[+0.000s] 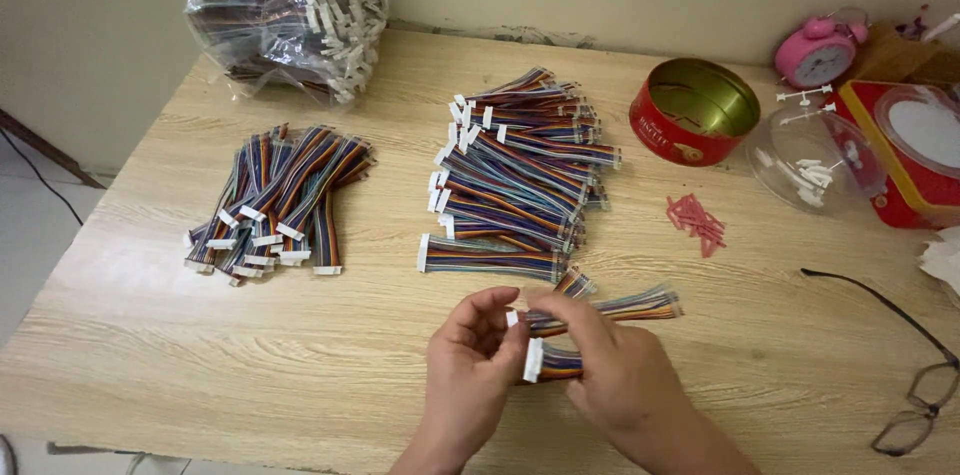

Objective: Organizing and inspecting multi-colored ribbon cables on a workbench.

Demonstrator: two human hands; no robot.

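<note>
My left hand [470, 360] and my right hand [615, 375] meet low in the middle of the wooden table [350, 375]. Together they hold short rainbow ribbon cables [600, 310] with white connectors; one connector end [533, 359] sits between the fingers of both hands, and another cable stretches right from the grip. Just beyond the hands lies a big pile of the same cables [520, 175]. A smaller pile [275, 200] lies to the left.
A clear plastic bag of cables [290, 10] sits at the back left. At the right are an open red round tin [693, 110], a clear plastic lid with small white parts [815, 160], small red pieces [697, 222], a pink alarm clock [820, 50] and eyeglasses [915, 385].
</note>
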